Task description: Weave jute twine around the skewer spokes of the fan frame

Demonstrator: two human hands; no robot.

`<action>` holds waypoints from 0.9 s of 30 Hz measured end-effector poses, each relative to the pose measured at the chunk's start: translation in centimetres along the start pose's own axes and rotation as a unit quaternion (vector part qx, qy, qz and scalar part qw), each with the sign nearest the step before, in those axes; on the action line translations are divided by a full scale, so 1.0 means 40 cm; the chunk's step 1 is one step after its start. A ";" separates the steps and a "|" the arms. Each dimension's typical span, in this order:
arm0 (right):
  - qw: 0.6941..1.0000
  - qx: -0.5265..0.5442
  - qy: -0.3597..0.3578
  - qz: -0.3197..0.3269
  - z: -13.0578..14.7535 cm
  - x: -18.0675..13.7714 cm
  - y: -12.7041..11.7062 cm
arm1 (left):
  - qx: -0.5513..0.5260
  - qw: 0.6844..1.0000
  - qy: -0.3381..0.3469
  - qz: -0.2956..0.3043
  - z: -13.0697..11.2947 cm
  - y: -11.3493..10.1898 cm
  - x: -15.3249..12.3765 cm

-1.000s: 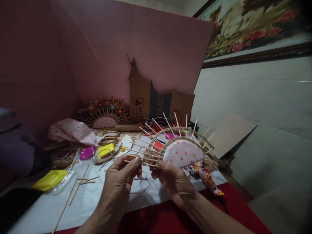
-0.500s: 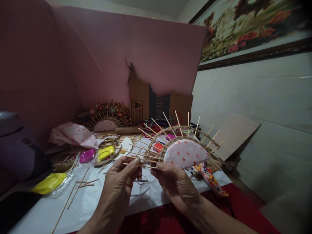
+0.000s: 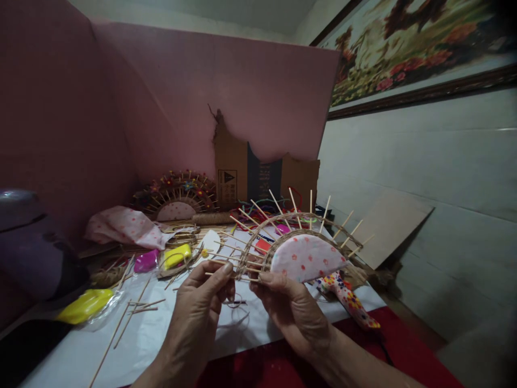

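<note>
Both hands, left hand (image 3: pixel 202 307) and right hand (image 3: pixel 297 312), pinch a half-woven fan frame (image 3: pixel 299 245).

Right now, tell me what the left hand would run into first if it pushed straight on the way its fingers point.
The left hand points up-right, pinching at the lowest skewer spokes; straight on it would likely meet the woven band first, though depth is unclear.

There was just 1 camera, worn on my head, and it looked forward and down. My left hand (image 3: pixel 197 310) and right hand (image 3: pixel 297 315) sat close under the lens, low in the middle, both gripping the woven half-round (image 3: pixel 305 256). Beyond them the view ran across the table (image 3: pixel 72 350) to the pink board (image 3: pixel 242 91) ahead, with the painting (image 3: pixel 404 48) high at my right.
</note>
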State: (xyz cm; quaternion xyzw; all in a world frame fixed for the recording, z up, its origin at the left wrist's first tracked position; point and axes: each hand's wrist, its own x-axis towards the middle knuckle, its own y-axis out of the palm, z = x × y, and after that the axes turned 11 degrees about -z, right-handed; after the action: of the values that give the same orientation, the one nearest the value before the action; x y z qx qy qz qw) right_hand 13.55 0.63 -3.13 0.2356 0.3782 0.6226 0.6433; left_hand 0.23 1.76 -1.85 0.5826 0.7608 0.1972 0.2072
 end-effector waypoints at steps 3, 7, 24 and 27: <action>1.000 0.000 0.001 -0.006 0.001 0.000 0.001 | -0.001 1.000 0.003 -0.001 -0.001 0.002 0.001; 1.000 -0.005 0.001 -0.011 0.000 0.002 0.001 | -0.005 1.000 -0.001 -0.002 0.000 0.002 0.002; 1.000 -0.020 0.002 -0.017 0.000 0.001 -0.001 | -0.008 1.000 -0.004 -0.005 0.003 -0.001 0.003; 1.000 -0.021 0.004 -0.018 -0.001 0.003 -0.003 | -0.009 1.000 -0.004 0.000 0.004 -0.002 0.003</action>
State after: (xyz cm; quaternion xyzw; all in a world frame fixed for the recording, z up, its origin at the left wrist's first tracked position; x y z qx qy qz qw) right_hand 13.58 0.74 -3.26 0.2125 0.3718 0.6195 0.6579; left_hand 0.22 1.87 -2.02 0.5819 0.7579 0.2018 0.2152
